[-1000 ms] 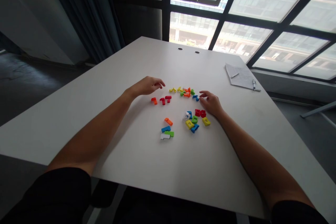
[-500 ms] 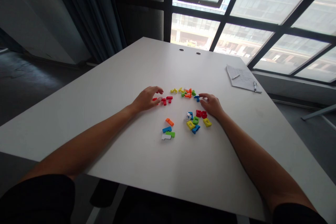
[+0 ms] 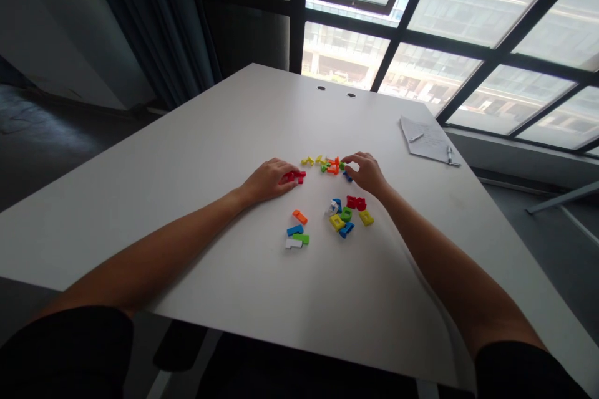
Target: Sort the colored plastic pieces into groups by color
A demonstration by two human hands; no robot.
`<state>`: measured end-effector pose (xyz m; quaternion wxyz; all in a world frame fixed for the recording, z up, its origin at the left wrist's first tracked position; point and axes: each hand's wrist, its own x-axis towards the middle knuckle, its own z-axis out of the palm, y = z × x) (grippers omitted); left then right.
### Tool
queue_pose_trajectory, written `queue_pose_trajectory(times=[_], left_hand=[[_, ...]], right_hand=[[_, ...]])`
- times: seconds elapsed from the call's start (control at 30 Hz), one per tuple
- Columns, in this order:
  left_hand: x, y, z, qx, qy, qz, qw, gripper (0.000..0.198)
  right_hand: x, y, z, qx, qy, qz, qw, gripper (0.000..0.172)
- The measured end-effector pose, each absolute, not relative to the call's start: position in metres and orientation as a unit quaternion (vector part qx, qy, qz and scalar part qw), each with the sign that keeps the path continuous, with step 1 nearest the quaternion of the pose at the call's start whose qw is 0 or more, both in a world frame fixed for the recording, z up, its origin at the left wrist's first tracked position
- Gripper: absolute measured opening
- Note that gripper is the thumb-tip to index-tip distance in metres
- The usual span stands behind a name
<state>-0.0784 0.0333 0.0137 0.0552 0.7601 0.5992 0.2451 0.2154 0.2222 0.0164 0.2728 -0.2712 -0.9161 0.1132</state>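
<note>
My left hand is curled round several small red plastic blocks on the table, partly hiding them. At the fingertips of my right hand, thumb and forefinger close on a small green block. Just below those fingertips lies a blue block. Orange blocks lie between the two hands, with yellow blocks behind them. All of these are small and oddly shaped.
Nearer me on the white table lie a row with an orange piece and a white piece, and a mixed cluster with a yellow block. Paper with pens lies at the right edge, by the window.
My left hand has moved right and closed round the red blocks. My right hand has shifted left from beside the blue block to the green one.
</note>
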Motion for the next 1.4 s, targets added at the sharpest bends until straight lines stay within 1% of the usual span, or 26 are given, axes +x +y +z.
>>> queue_pose_trajectory(times=[0.17,0.27,0.37,0.47,0.53,0.6,0.83,0.9,1.0,1.1,1.17,1.23,1.3,1.4], left_hand=[[-0.079,0.032,0.011,0.758,0.597,0.262,0.029,0.053],[-0.079,0.030,0.012,0.766,0.589,0.254,0.040,0.043],[-0.078,0.029,0.013,0.756,0.605,0.245,0.046,0.039],[-0.077,0.030,0.013,0.737,0.628,0.249,0.033,0.038],[-0.078,0.031,0.011,0.735,0.628,0.255,0.026,0.038],[-0.078,0.032,0.010,0.738,0.622,0.261,0.024,0.038],[-0.080,0.034,0.006,0.742,0.613,0.270,0.025,0.038],[-0.080,0.034,0.006,0.742,0.612,0.271,0.026,0.038],[-0.080,0.035,0.005,0.742,0.612,0.271,0.031,0.039],[-0.080,0.035,0.005,0.741,0.613,0.272,0.036,0.040],[-0.079,0.035,0.006,0.739,0.615,0.271,0.042,0.040],[-0.078,0.035,0.006,0.732,0.624,0.269,0.049,0.040],[-0.078,0.034,0.006,0.719,0.636,0.274,0.061,0.043],[-0.081,0.034,0.006,0.709,0.636,0.290,0.095,0.060]], right_hand=[[0.193,0.217,0.016,-0.270,-0.927,0.062,0.251,0.032],[0.181,0.223,0.016,-0.308,-0.922,0.058,0.227,0.028],[0.174,0.232,0.018,-0.343,-0.911,0.101,0.206,0.021],[0.173,0.238,0.023,-0.358,-0.886,0.181,0.233,0.017],[0.175,0.237,0.026,-0.363,-0.868,0.229,0.252,0.017],[0.177,0.236,0.028,-0.364,-0.863,0.246,0.250,0.018],[0.179,0.233,0.029,-0.371,-0.903,0.151,0.153,0.020],[0.180,0.232,0.029,-0.360,-0.910,0.143,0.148,0.020],[0.184,0.229,0.030,-0.352,-0.913,0.126,0.165,0.020],[0.185,0.221,0.033,-0.326,-0.924,0.100,0.173,0.028],[0.183,0.215,0.035,-0.285,-0.943,0.088,0.149,0.032],[0.180,0.210,0.036,-0.252,-0.957,0.075,0.121,0.030],[0.178,0.209,0.037,-0.244,-0.962,0.059,0.110,0.026],[0.176,0.210,0.040,-0.265,-0.954,0.041,0.131,0.021]])
